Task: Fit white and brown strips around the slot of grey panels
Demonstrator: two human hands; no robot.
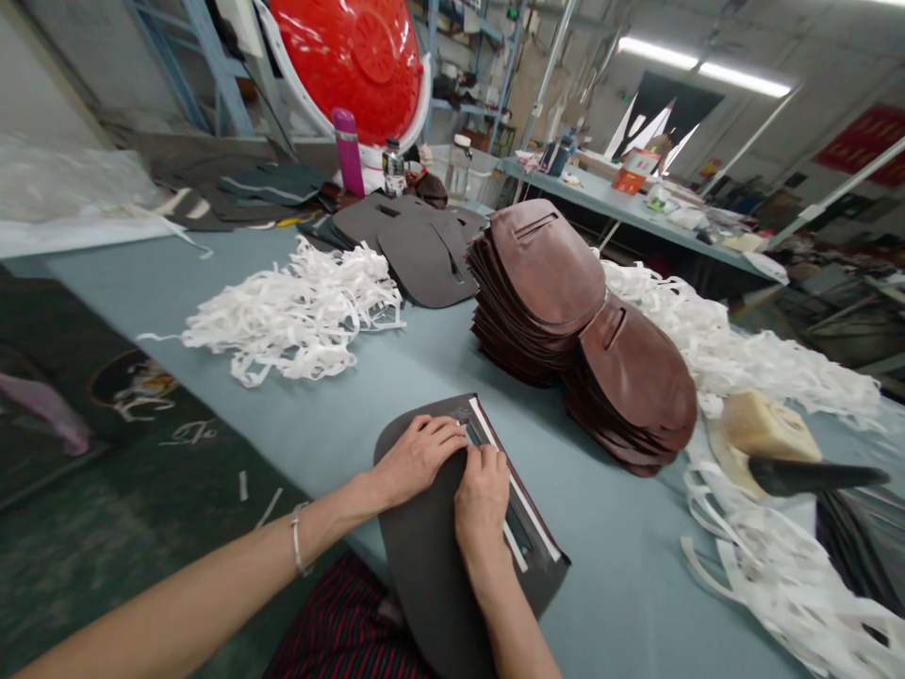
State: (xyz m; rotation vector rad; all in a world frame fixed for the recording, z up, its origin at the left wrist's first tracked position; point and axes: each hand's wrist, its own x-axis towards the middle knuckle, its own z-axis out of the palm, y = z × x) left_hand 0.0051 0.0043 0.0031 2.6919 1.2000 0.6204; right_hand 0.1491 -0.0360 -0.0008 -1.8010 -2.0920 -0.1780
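Observation:
A dark grey, round-edged panel (431,575) lies before me, partly over the table's front edge. A long slot (519,523) runs near its straight brown-edged side, with white strips (530,514) along it. My left hand (422,455) rests on the panel, fingers bent together at the slot's upper end. Close beside it, my right hand (483,500) has its fingers curled at the slot's near edge. Their fingertips almost meet, and they cover part of the slot and strip. Whether they pinch the strip or the slot's edge is hard to make out.
Two stacks of brown slotted panels (548,269) stand behind the work. White strips lie in heaps at left (297,311) and right (798,575). More grey panels (428,250), a purple bottle (348,151) and a red basin (353,66) are farther back. At right lies a black-handled tool (813,474).

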